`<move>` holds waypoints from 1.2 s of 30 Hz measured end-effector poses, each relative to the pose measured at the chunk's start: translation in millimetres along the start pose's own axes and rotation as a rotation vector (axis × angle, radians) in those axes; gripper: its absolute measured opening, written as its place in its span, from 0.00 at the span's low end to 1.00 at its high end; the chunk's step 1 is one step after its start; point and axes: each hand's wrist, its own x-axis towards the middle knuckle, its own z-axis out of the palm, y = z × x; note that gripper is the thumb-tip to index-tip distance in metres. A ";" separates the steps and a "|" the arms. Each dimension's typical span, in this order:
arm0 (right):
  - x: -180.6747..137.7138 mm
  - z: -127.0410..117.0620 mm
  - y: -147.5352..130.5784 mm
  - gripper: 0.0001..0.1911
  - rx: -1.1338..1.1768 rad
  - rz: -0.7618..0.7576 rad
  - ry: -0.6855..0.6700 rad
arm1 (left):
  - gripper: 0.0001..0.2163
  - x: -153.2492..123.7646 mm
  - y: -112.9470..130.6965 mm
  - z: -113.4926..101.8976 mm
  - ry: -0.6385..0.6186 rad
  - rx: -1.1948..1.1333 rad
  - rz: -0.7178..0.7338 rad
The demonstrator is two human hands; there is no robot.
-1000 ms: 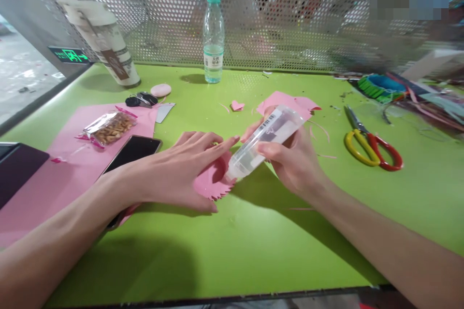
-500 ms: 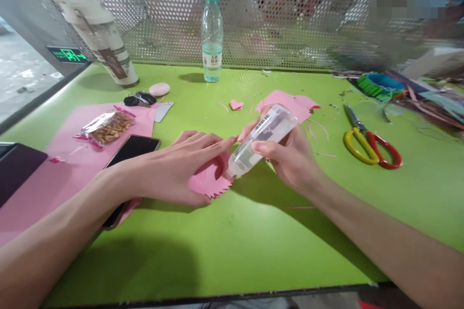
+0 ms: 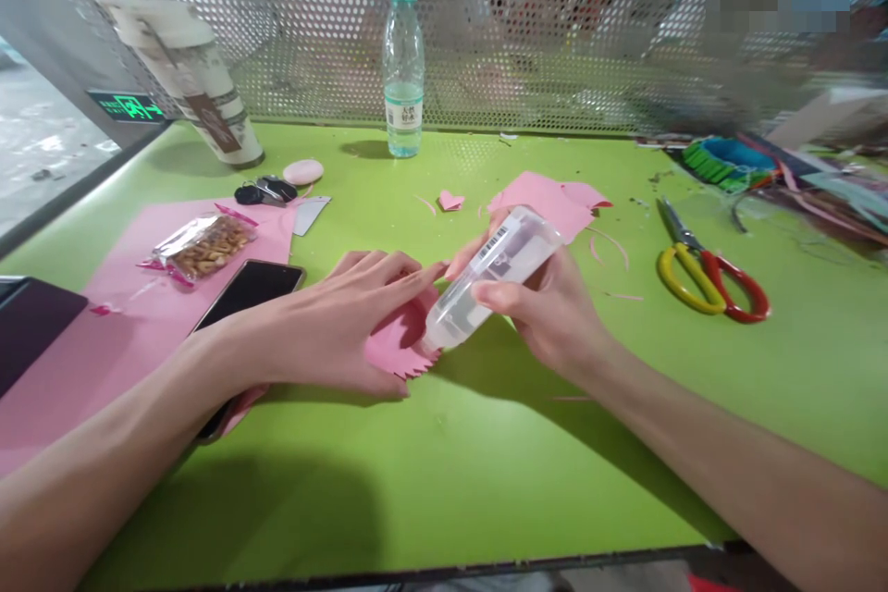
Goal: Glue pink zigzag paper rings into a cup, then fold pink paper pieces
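My right hand [image 3: 559,305] grips a clear glue bottle [image 3: 489,277], tilted with its tip down on a small pink paper piece [image 3: 399,351] with a zigzag-cut edge. My left hand [image 3: 339,324] lies over that pink piece with its fingers stretched out, pressing it on the green table [image 3: 486,462]. The fingertips of the left hand almost touch the bottle. Part of the pink piece is hidden under the left hand.
Yellow-and-red scissors [image 3: 708,273] lie to the right. Pink paper scraps [image 3: 548,199] lie behind the hands. A phone [image 3: 246,291], a snack bag [image 3: 204,245] and a large pink sheet [image 3: 117,324] are on the left. A water bottle [image 3: 404,65] stands by the perforated screen.
The glue bottle's tip has slid a little to the left along the pink piece. The left hand stays pressed on the paper.
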 end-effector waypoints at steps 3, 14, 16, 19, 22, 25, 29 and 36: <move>-0.7 0.9 -2.0 0.18 -0.020 0.018 -0.004 | 0.36 -1.0 6.8 -7.1 -0.021 0.004 -0.011; 10.1 -6.2 -7.2 0.17 0.127 0.104 0.325 | 0.56 -2.7 -11.1 0.7 -0.045 -0.046 0.004; 11.5 -7.2 -6.9 0.18 0.175 0.144 0.379 | 0.59 -3.9 -13.3 -0.5 -0.076 -0.057 -0.022; 12.2 -9.3 -4.9 0.19 0.254 0.196 0.413 | 0.61 -5.4 -15.8 -3.1 -0.066 -0.060 -0.065; 12.6 -11.5 -2.8 0.22 0.328 0.245 0.443 | 0.64 -6.6 -19.9 -4.2 -0.046 -0.048 -0.115; 12.8 -12.2 -2.6 0.25 0.376 0.262 0.480 | 0.68 -7.8 -26.5 -2.8 -0.044 -0.064 -0.158; 12.3 -10.7 -4.0 0.28 0.393 0.251 0.491 | 0.71 -9.8 -33.7 -0.3 -0.046 -0.090 -0.150; 11.2 -13.7 1.2 0.28 0.430 0.277 0.487 | 0.69 -10.5 -35.0 -0.7 -0.025 -0.088 -0.114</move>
